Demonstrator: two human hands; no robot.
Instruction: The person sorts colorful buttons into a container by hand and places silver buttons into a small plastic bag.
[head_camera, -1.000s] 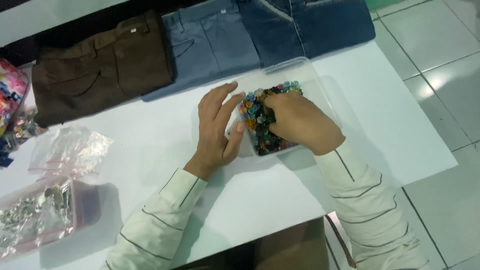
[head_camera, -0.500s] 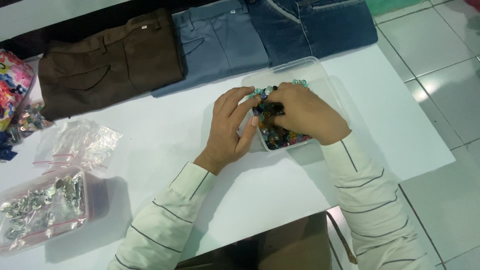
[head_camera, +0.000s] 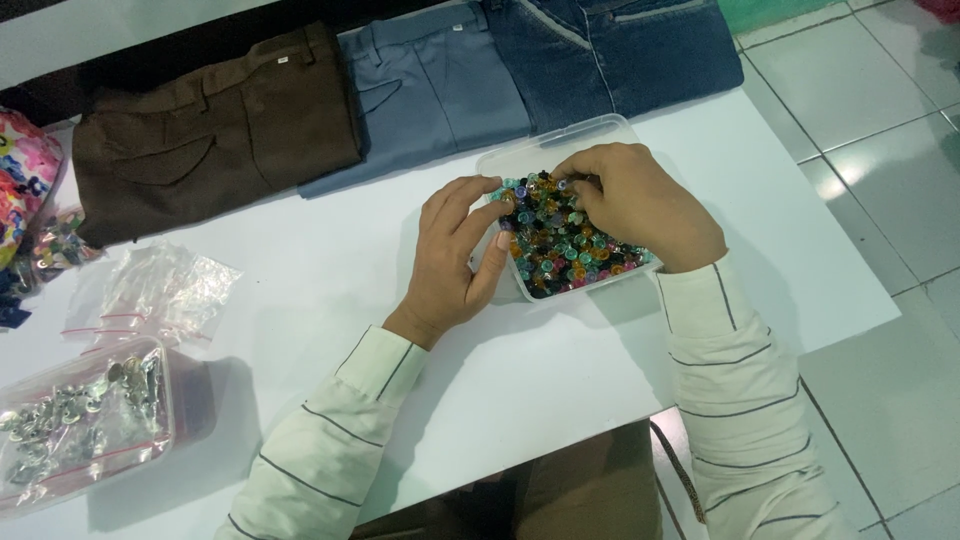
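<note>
A clear plastic box (head_camera: 560, 140) sits on the white table (head_camera: 330, 290), filled with several small colourful beads (head_camera: 560, 250). My left hand (head_camera: 455, 255) rests against the box's left wall, its fingers curled on the rim and its thumb on the near corner. My right hand (head_camera: 635, 205) reaches into the box from the right, with its fingertips pressed among the beads at the far side. Whether those fingers pinch a bead is hidden. Both arms wear cream sleeves with thin dark stripes.
Three folded trousers lie along the far edge: brown (head_camera: 215, 135), grey-blue (head_camera: 430, 90) and dark denim (head_camera: 600, 50). At the left are empty clear zip bags (head_camera: 150, 290), a clear box of silvery pieces (head_camera: 75, 420) and colourful items (head_camera: 25, 170). Tiled floor (head_camera: 870, 150) lies to the right.
My right hand has shifted from covering the beads to their far side, leaving most of them uncovered. My left hand has kept hold of the box's left wall.
</note>
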